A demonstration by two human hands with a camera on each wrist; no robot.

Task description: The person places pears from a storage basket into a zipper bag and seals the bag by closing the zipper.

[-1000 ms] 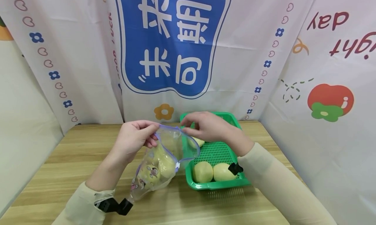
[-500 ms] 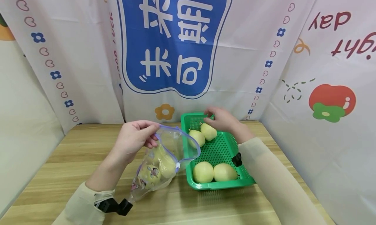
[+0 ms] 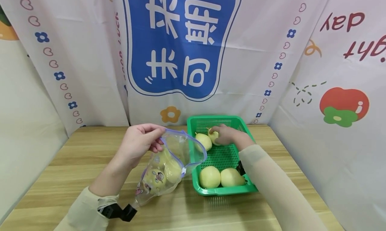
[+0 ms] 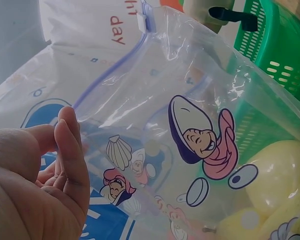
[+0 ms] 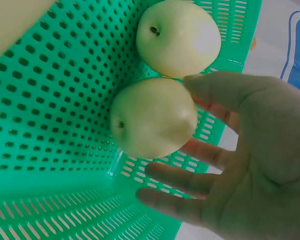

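My left hand point(image 3: 140, 140) pinches the purple-edged rim of a clear zip bag point(image 3: 157, 179) printed with cartoon figures. The bag hangs with its mouth spread to the right, and several pale yellow pears point(image 4: 275, 175) show through its plastic. Over the back of a green plastic basket point(image 3: 224, 190), my right hand point(image 3: 227, 135) reaches round a pear point(image 5: 155, 117). In the right wrist view its thumb meets that pear's side, while the fingers stretch out loosely below and behind it. Another pear point(image 3: 203, 142) lies right beside this one.
Two more pears point(image 3: 210, 177) sit at the basket's front end. Basket and bag stand on a wood-grain table point(image 3: 90, 150). Printed white cloth point(image 3: 150, 110) rises behind the table, with further cloth walls left and right. Black wrist cameras point(image 3: 120, 211) stick out near the sleeves.
My right hand has moved from the bag's mouth to the back of the basket and down onto a pear there. My left hand keeps its hold on the bag.
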